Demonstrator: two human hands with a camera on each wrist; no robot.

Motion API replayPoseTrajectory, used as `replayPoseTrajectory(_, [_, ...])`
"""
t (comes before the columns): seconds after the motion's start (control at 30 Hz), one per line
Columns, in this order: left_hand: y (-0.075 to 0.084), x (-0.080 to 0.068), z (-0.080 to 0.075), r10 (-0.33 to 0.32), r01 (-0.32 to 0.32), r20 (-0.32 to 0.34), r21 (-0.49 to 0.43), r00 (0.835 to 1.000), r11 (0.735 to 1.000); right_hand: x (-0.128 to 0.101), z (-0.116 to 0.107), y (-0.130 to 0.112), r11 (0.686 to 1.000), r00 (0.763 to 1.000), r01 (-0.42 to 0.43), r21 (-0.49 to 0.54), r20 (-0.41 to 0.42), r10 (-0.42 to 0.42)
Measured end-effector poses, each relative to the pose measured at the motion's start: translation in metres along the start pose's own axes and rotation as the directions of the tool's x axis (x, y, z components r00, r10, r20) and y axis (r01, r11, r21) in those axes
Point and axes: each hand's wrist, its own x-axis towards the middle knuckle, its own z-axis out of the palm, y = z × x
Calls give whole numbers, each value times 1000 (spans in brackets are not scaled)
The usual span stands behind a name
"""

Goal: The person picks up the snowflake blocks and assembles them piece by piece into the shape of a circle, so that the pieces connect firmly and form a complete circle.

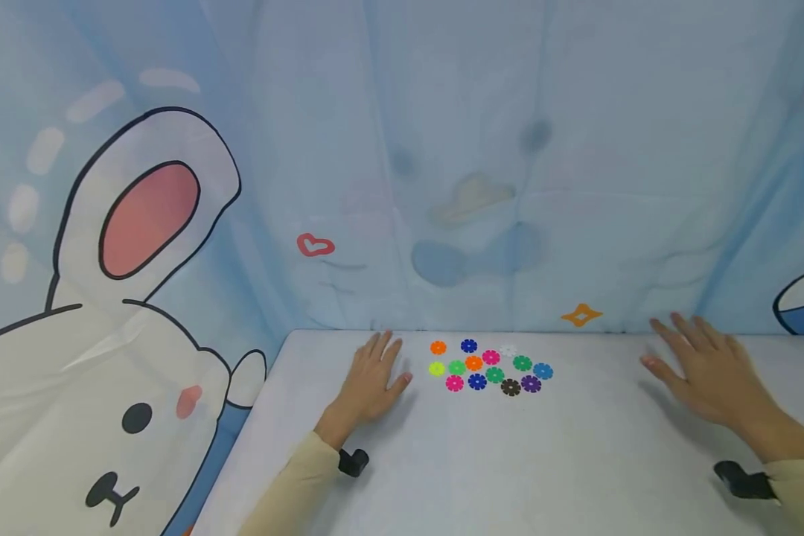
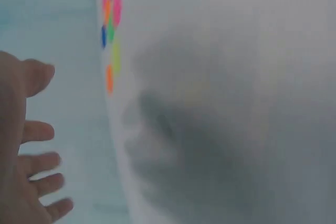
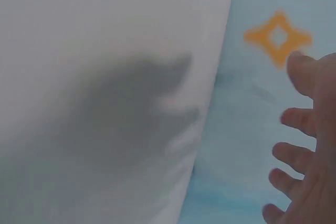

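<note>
Fingers [image 1: 378, 350] of my left hand [image 1: 370, 383] lie straight and slightly spread, palm down on the table [image 1: 576, 461] near its far edge, holding nothing. Just right of that hand, by the thumb, a cluster of small coloured discs [image 1: 490, 366] lies flat along the far edge, toward its middle: orange, blue, pink, green, yellow, purple, one dark, one white. My right hand [image 1: 703, 372] is well apart to the right, fingers straight and fanned, also holding nothing; whether it touches the table I cannot tell. Behind the far edge hangs a pale blue cloth [image 1: 509, 149] with an orange star [image 1: 581, 316].
</note>
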Motion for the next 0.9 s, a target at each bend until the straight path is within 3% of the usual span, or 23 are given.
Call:
replayPoseTrajectory(0.13, [31,14,30,-34,36,17,-123,999,992,22,20,-68,983,994,100,152,39,-107])
replayPoseTrajectory(0.23, [48,24,48,-66,71,28,-237,997,969,37,33,-120,956,984,92,278,122,-130])
replayPoseTrajectory(0.37, [61,35,65,-93,88,-3,-292,996,952,53,51,-166,918,975,125,376,126,-184])
replayPoseTrajectory(0.57, [66,38,75,-177,160,-38,-271,983,949,67,78,-196,895,970,92,437,166,-180])
replayPoseTrajectory(0.8, [75,38,72,-273,269,25,-272,962,924,69,93,-209,894,965,-44,446,249,-77])
replayPoseTrajectory(0.9, [79,37,71,-324,319,36,-301,945,899,69,91,-211,887,967,-61,458,248,-62])
